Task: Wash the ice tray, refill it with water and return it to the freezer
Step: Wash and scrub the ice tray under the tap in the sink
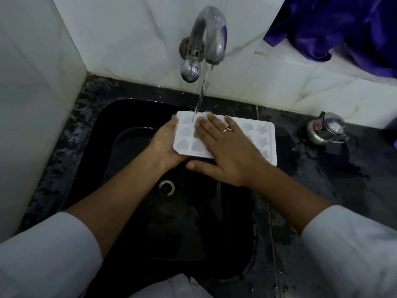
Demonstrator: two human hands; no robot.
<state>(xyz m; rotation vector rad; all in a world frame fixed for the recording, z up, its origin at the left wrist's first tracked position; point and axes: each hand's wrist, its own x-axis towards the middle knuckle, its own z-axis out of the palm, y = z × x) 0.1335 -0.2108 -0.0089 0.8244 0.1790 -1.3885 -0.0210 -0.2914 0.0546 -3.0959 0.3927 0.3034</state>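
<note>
a white tiled wall (32,104) fills the left side and meets the back wall in a corner. below it, a wet, speckled black bench (322,179) surrounds a black sink (129,112), whose round metal drain (166,187) shows near the middle of the basin.

the left hand (165,145), coming out of a white sleeve (43,254), cups the left end of the ice tray (257,136) from below, with the thumb up along the far edge and the palm wrapped under the short side. the white tray is held over the sink, roughly level, with its moulded cells facing up and its right end reaching out above the bench edge.

a chrome tap (211,33) curves out of the back wall, and water (202,95) runs from it in a thin stream onto the far left part of the tray, just ahead of the fingertips.

the right hand (225,151) lies flat on top of the tray. its fingers are straight and spread and point toward the stream. the thumb sticks out wide past the near edge. a ring (227,128) sits on one finger.

farther right, a small steel kettle (326,131) stands on the bench, well apart from the tray. a purple cloth (343,29) hangs at the upper right.
</note>
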